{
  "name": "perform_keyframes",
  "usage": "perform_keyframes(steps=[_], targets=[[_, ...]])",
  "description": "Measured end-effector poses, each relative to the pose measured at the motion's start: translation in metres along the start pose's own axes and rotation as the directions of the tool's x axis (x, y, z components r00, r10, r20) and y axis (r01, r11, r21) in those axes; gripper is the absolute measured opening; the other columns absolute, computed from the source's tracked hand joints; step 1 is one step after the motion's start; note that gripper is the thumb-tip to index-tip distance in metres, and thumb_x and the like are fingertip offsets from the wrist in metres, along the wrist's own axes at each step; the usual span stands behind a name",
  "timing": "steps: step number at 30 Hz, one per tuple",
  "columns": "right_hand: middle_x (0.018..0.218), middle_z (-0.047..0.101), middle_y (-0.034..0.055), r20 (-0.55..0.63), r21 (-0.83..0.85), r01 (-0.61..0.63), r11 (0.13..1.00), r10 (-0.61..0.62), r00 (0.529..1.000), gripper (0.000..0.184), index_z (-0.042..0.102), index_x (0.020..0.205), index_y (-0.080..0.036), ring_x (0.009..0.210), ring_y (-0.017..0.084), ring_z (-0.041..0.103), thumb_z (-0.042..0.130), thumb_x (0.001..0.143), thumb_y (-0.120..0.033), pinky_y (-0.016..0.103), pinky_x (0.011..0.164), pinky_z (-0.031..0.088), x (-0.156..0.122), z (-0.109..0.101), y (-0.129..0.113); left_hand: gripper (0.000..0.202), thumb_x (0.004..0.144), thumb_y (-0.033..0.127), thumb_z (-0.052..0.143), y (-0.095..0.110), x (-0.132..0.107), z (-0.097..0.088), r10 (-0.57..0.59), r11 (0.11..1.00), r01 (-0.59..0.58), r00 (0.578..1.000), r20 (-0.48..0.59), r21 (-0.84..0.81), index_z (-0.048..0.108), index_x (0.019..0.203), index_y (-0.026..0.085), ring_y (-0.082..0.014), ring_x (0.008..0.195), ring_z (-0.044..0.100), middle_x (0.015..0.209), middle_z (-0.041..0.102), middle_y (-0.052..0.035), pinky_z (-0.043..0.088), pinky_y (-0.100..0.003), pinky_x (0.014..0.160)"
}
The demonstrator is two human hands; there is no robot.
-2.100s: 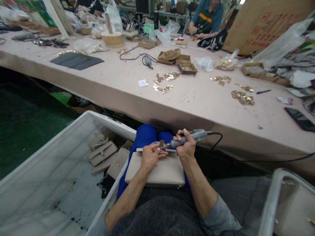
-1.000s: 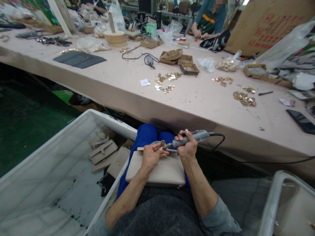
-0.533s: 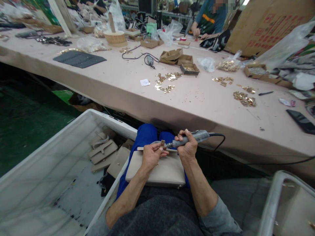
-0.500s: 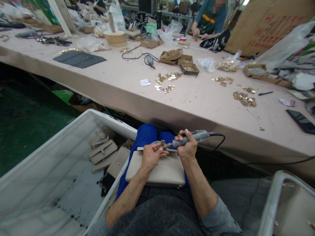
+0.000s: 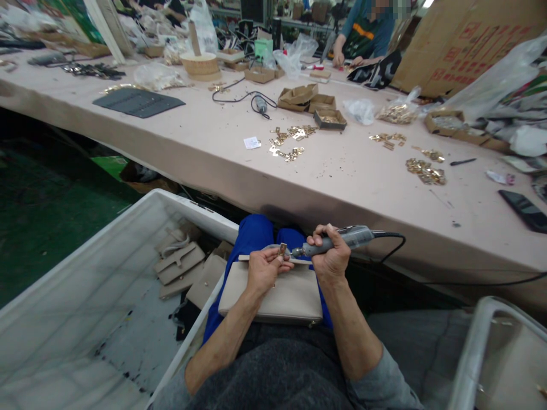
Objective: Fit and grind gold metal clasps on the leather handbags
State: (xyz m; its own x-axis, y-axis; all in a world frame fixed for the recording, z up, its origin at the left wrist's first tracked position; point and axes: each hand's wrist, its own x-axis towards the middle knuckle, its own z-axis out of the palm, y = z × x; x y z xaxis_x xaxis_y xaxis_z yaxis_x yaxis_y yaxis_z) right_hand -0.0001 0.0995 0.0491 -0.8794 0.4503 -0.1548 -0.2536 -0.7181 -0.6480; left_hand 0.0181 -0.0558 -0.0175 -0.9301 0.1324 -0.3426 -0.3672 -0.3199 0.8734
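A beige handbag (image 5: 273,293) lies across my lap, its flap raised at the far edge. My left hand (image 5: 264,269) is closed above the bag, pinching a small gold metal plate (image 5: 282,249) at the flap; whether the plate is joined to the flap I cannot tell. In my right hand (image 5: 331,255) is a grey electric screwdriver (image 5: 356,234), gripped with its tip pointing left. The tip sits a little to the right of the plate, and a black cable runs from its rear end.
Left of my legs stands a white bin (image 5: 171,199) holding several beige bags (image 5: 182,262). Ahead, the covered workbench (image 5: 213,154) carries gold metal pieces (image 5: 290,152), small cardboard boxes (image 5: 299,97) and a dark phone (image 5: 523,209). A person (image 5: 363,34) works across it. Another bin (image 5: 470,347) is at right.
My right hand has drawn the electric screwdriver slightly to the right, away from the gold plate. My left hand and the handbag have stayed almost where they were.
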Motion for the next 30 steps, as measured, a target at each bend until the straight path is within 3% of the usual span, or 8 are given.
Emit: perform_keyframes(steps=[15,30], targets=[[0.07,0.062,-0.0025,0.029,-0.067,0.067,0.995,-0.065,0.997,0.032,0.054,0.081,-0.021,0.05,0.01,0.048,0.084,0.072,-0.029,0.027,0.054,0.046,-0.008,0.002,0.011,0.041,0.074,0.027,0.085,0.004,-0.003,0.0,0.015,1.0,-0.015,0.999,0.042,0.008,0.078,0.107,0.003,-0.0241,0.072,0.079,0.087,0.08,-0.0168,0.066,-0.024,0.065],[0.072,0.062,-0.0016,0.065,-0.092,0.135,0.987,-0.13,0.989,0.029,0.055,0.083,-0.02,0.051,0.01,0.049,0.081,0.077,-0.03,0.027,0.054,0.047,-0.011,0.002,0.015,0.036,0.074,0.021,0.079,0.001,-0.001,0.0,0.021,1.0,-0.022,0.999,0.046,0.016,0.077,0.105,0.003,-0.0231,0.073,0.079,0.088,0.08,-0.016,0.066,-0.024,0.066]])
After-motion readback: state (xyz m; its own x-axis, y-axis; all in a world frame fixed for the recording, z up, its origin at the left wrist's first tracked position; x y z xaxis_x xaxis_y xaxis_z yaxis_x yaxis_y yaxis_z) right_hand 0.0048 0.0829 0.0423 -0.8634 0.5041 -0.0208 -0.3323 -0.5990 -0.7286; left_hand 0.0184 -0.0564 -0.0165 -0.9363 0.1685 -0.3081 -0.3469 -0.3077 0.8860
